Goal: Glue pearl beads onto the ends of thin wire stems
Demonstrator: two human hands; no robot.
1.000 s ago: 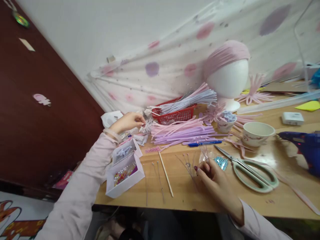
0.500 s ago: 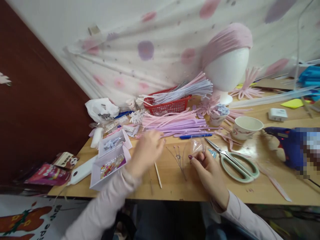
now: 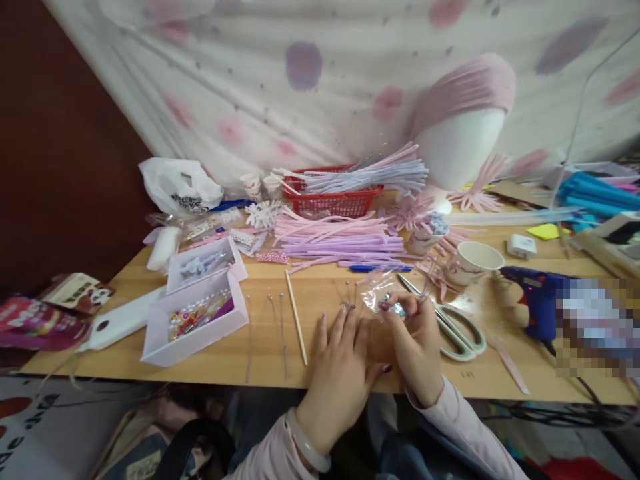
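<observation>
My left hand (image 3: 340, 373) lies palm down near the table's front edge, fingers spread, its fingertips at the lower ends of some thin beaded wires (image 3: 349, 290). To its right, my right hand (image 3: 417, 340) is closed, thumb and fingers pinched on thin wires that are hard to make out. A clear plastic bag (image 3: 375, 290) with small blue beads lies just behind my right hand. Green-handled scissors (image 3: 463, 333) rest right beside that hand. Left of my left hand are a wooden stick (image 3: 296, 319) and several thin beaded wires (image 3: 283, 333).
White boxes (image 3: 200, 347) of beads stand at the left. Pink and purple pipe cleaners (image 3: 345, 247), a red basket (image 3: 335, 203) and a foam head (image 3: 460, 143) are behind. A paper cup (image 3: 477, 263) and a blue glue gun (image 3: 537, 307) sit at the right.
My left hand has moved right and down, onto the table beside my right hand, its fingers now spread. The view has shifted, showing more table at the right.
</observation>
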